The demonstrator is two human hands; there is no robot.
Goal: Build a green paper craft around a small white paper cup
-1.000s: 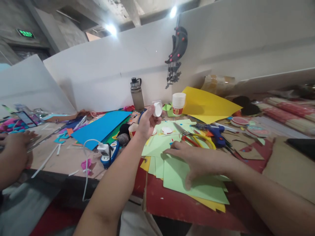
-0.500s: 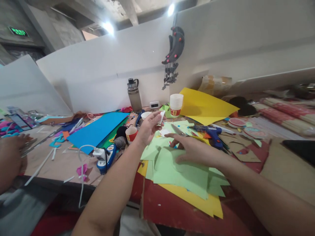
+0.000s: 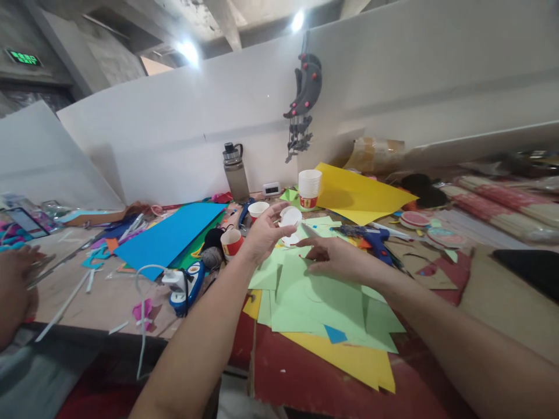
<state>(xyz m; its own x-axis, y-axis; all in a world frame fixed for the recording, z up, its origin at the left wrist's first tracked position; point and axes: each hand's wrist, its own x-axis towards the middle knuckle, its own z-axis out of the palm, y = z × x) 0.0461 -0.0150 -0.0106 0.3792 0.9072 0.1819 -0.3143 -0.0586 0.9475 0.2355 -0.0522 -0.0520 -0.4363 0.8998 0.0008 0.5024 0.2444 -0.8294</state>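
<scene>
While your left hand holds the white disc pinched between thumb and fingers, its face tilted up, your right hand hangs at the green paper, fingers loosely parted, the index reaching toward the disc; whether it touches the paper, you cannot tell from this view.

Items about your hands:
- Disc: raised over the far edge of the green paper, in front of your cup stack. A second white piece lies below it, partly hidden.
- Green paper: several overlapping sheets before you, on yellow paper; one blue scrap on the near part.
- Glue gun: blue, just beyond your right hand, partly hidden by it.
- Red cup: left of your left hand, beside grey yarn. Another cup stands farther back.
- Power strip: blue, white plug fitted, left of your left forearm.

Items at the back of your surface:
- Bottle, upright, near the wall.
- Clock, between bottle and cup stack.
- Yellow sheet, right of the cup stack.

To your far left: a co-worker's hand, near a phone.
</scene>
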